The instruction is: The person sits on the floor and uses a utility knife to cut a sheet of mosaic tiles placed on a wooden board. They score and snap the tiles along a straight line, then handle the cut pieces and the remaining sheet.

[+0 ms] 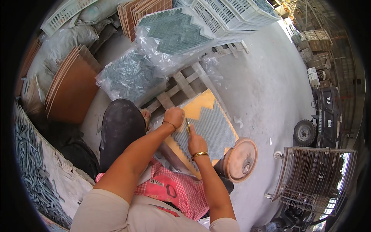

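A grey mesh-faced sheet (216, 125) with zigzag edges lies on an orange-yellow board (200, 101) in front of me. My right hand (197, 144) is closed round a slim yellow utility knife (188, 126), its tip pointing away from me over the sheet's left part. My left hand (174, 116) is closed at the left edge of the sheet, knuckles up. Whatever its fingers pinch is hidden beneath them. A bracelet is on each wrist.
Green herringbone tile sheets (177, 33) are stacked beyond, beside a plastic-wrapped stack (133, 75) and a wooden pallet (184, 85). A round brown lid (241, 159) stands right of the board. Loose tile strips (34, 166) fill a bin at left. A wire rack (309, 179) stands at right.
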A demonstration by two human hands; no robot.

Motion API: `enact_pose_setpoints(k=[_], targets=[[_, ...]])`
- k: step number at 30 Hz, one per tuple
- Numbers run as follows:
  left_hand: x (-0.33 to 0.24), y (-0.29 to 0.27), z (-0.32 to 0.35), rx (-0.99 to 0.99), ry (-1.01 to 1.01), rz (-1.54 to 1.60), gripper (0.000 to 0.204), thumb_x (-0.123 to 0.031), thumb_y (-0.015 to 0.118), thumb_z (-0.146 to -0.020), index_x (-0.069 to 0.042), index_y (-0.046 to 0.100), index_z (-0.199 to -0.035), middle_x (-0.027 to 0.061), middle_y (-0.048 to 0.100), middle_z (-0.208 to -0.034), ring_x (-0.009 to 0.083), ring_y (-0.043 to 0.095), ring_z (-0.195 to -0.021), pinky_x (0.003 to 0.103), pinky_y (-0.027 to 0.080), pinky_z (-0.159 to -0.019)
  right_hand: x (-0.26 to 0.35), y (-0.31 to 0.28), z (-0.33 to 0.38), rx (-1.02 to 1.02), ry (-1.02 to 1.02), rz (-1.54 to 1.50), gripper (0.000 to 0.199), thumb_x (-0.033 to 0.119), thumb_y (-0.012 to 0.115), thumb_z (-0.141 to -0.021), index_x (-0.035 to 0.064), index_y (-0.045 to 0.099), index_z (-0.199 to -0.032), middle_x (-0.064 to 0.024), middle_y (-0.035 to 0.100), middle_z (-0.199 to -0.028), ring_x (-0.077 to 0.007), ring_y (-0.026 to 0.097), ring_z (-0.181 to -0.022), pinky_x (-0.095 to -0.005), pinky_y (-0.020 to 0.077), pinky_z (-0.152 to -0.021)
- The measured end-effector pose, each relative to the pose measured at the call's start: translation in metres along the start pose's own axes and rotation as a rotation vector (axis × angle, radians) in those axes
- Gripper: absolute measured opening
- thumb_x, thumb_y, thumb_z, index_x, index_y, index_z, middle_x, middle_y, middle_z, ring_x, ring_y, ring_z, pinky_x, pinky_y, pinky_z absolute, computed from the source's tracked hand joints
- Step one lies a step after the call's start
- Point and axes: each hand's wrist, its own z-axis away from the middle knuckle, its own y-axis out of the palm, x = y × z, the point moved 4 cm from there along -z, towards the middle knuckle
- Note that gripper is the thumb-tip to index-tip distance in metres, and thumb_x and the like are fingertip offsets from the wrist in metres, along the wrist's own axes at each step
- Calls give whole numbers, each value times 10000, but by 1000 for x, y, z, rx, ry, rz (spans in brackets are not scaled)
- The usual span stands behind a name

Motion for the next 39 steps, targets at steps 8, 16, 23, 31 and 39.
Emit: enact_pose_setpoints(k=[8, 16, 23, 31, 39], targets=[[-1, -1, 2, 2, 7, 28, 45, -120, 551, -641, -105, 593, -640, 103, 551, -717, 288, 521, -731, 389, 426, -634, 7, 1, 3, 26, 82, -89, 513, 118, 478, -771, 110, 285, -1247, -264, 556, -718, -410, 545, -667, -484, 432, -605], [4, 6, -3, 4, -6, 21, 51, -137, 552, -644, -108, 593, -644, 115, 545, -720, 294, 520, -738, 396, 429, -647, 15, 0, -3, -15, 114, -139, 506, 106, 488, -757, 78, 302, -1227, -271, 553, -725, -424, 541, -695, -484, 427, -624], [3, 3, -1, 116, -65, 20, 99, -124, 516, -683, -100, 611, -702, 101, 562, -788, 280, 524, -796, 399, 414, -696, 19, 5, 5, 23, 130, -16, 473, 82, 413, -778, 81, 293, -1235, -255, 564, -727, -393, 561, -672, -469, 436, -598], [0, -4, -1, 99, -42, 43, 94, -122, 527, -675, -92, 610, -704, 104, 562, -786, 275, 525, -809, 394, 418, -695, 19, 10, 16, 4, 87, 23, 583, 10, 432, -745, 57, 223, -1287, -215, 558, -671, -344, 564, -605, -429, 447, -525], [3, -1, -1, -9, 9, 60, 61, -129, 542, -648, -90, 588, -659, 127, 543, -717, 309, 521, -730, 411, 425, -633, 14, 18, 31, -11, 88, 0, 542, 56, 411, -776, 64, 220, -1283, -221, 556, -668, -354, 559, -593, -434, 442, -518]])
